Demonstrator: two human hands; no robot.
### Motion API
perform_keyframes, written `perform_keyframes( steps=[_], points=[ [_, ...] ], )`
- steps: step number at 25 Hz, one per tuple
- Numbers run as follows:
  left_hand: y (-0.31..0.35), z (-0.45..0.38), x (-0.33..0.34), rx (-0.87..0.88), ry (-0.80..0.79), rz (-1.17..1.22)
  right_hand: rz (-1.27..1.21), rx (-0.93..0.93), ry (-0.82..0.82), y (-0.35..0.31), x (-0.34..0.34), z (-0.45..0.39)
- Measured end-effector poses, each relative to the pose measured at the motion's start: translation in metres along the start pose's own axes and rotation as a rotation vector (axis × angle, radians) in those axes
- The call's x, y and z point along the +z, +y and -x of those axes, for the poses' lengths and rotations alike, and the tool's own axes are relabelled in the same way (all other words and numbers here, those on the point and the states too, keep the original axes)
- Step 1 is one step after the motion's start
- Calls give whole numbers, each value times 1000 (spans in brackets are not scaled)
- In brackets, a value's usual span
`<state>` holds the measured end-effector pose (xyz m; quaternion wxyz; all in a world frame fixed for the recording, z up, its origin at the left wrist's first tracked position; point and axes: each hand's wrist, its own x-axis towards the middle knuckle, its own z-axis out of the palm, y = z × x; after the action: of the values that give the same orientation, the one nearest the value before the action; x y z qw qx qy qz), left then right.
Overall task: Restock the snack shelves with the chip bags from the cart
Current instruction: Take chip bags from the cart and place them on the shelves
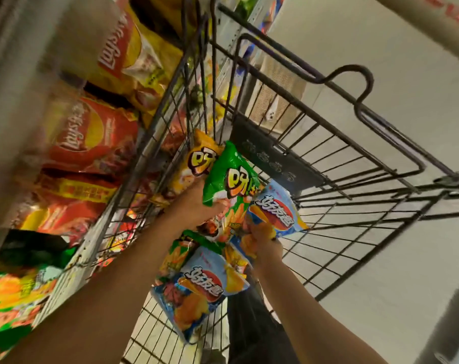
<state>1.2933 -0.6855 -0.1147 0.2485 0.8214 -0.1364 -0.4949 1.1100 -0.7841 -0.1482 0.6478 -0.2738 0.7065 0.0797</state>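
Wire cart (328,164), dark metal, beside snack shelves (65,143) stocked with red and yellow chip bags. Left hand (204,206): fingers curled round a green chip bag (228,177), with an orange bag (196,164) behind it. Right hand (259,240): grips a blue chip bag (278,211). Another blue bag (196,290) lies in the cart below.

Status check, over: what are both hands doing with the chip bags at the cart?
Left hand grips green chip bag. Right hand grips light-blue chip bag. Both over black wire cart; nothing blocking.
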Motion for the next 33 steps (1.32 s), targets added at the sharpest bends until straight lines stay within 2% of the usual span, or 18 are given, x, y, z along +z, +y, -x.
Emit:
perform_keyframes(
  steps=[2,4,10,12,17,20,24,27,30,33],
  points=[
    [-3,23,-9,17,23,54,-97,-73,-1,2,-4,5],
    [-7,58,-20,51,63,80,-110,-68,-46,11,-11,14],
    [-47,181,-22,87,231,142,48,-213,-323,50,-19,78],
    [-60,234,-16,129,279,240,87,-350,-396,70,-30,105],
    [-98,390,17,349,401,474,203,-812,-368,120,-72,198],
    [-123,496,36,467,581,527,230,-1042,-380,158,-98,277],
    [-146,614,39,495,880,668,400,-1332,-445,195,-106,386],
    [-161,671,36,562,1061,718,429,-1453,-615,211,-96,448],
    [-171,720,35,618,1160,718,439,-1541,-821,220,-81,497],
    [-177,754,23,648,1271,705,440,-1494,-1014,215,-60,534]
  ],
)
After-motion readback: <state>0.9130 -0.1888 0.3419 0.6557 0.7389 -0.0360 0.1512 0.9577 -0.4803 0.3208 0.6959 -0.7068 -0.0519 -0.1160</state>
